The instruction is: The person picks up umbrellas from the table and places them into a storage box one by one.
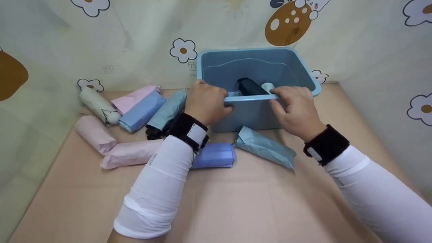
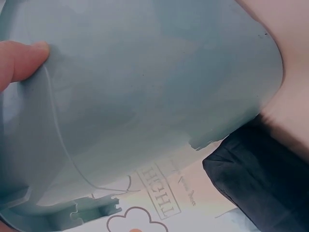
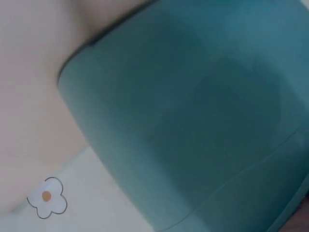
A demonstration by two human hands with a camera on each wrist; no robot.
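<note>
White sleeves point(image 1: 158, 189) covered our forearms nearest the camera, each ending at a black wristband point(image 1: 332, 143). Beyond them we had the blue bin point(image 1: 253, 116), its near rim held at two places: our left grip point(image 1: 207, 103) curled over it with the thumb on the outside, and our right grip point(image 1: 298, 109) pinched it farther along in the same way. We could not tell whether its base sat fully on the tabletop point(image 1: 229, 206). Inside, between the grips and just past the rim, we saw a dark bundle point(image 1: 251, 87) and, nearer the right grip, a pale bundle point(image 1: 268, 87).

On our side of the bin, below and between the grips, a slanted teal bundle point(image 1: 266, 148) lay near its wall. Below the left grip we had a violet-blue bundle point(image 1: 216, 155), partly hidden by the wrist. Just left of that grip came a green-blue bundle point(image 1: 170, 109), then a light blue bundle point(image 1: 143, 111) against a bright pink bundle point(image 1: 135, 98), and farther out a sage bundle point(image 1: 98, 103). Lower on that side, two pale pink bundles point(image 1: 95, 134) met end to end. Past everything, a backdrop point(image 1: 135, 37) carried printed flowers.
</note>
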